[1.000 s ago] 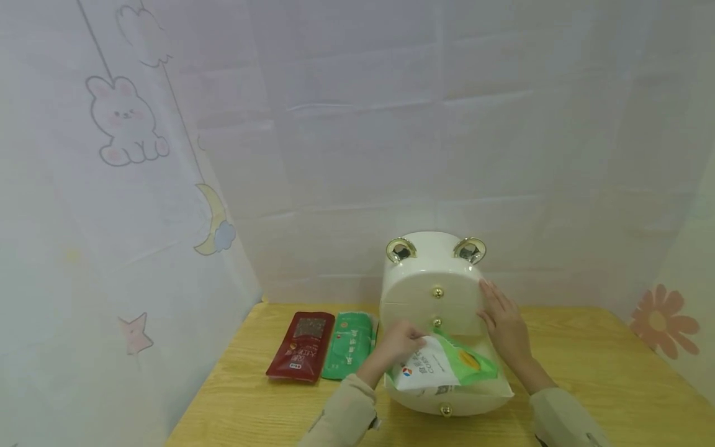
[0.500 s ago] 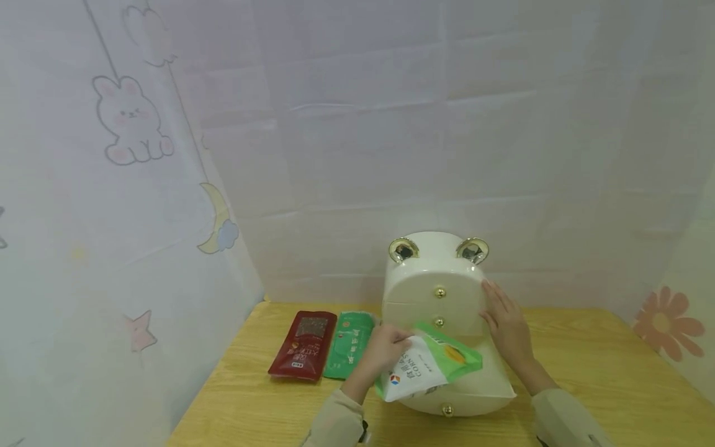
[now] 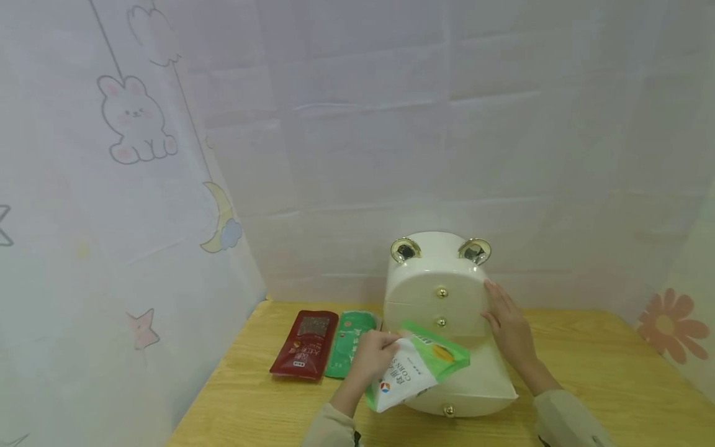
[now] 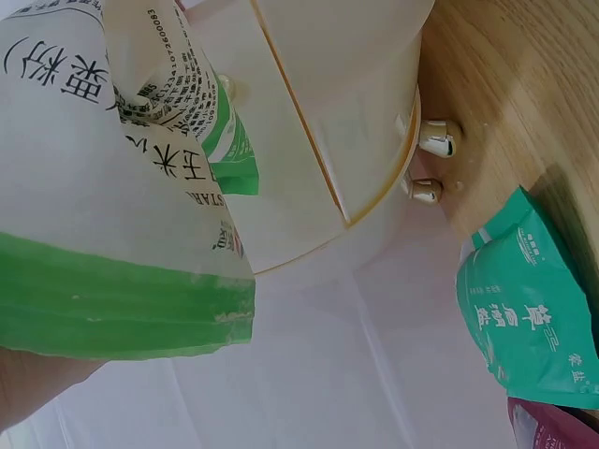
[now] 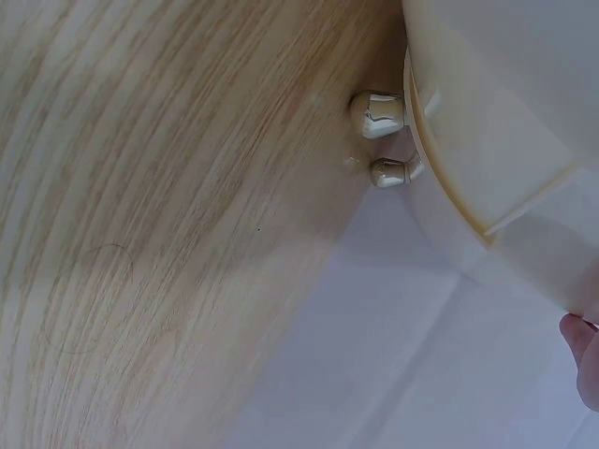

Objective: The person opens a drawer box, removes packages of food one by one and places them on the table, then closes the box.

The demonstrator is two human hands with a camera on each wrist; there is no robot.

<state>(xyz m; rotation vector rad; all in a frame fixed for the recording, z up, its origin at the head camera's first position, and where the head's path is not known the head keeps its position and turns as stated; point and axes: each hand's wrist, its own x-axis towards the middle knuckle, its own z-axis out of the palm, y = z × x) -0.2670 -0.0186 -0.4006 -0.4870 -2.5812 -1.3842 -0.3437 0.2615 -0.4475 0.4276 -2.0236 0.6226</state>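
Note:
My left hand (image 3: 371,357) pinches a white and green bag of corn starch (image 3: 416,375) by its upper edge. The bag hangs tilted over the left front of a pulled-out bottom drawer (image 3: 483,382). In the left wrist view the bag (image 4: 103,178) hides most of that hand. The drawer belongs to a rounded white drawer box (image 3: 436,276) with gold knobs and two gold-rimmed, eye-like pieces on top. My right hand (image 3: 511,332) rests with extended fingers against the box's right side; in the right wrist view a fingertip (image 5: 585,351) touches the box.
Left of the box, a green pouch (image 3: 343,354) and a dark red pouch (image 3: 307,344) lie side by side on the wooden table (image 3: 240,397). A pale printed sheet (image 3: 335,174) hangs behind and around the table. Small gold feet (image 5: 379,114) support the box.
My left hand has drawn the corn starch bag out of the drawer, leftward and toward me. The right hand has stayed against the box.

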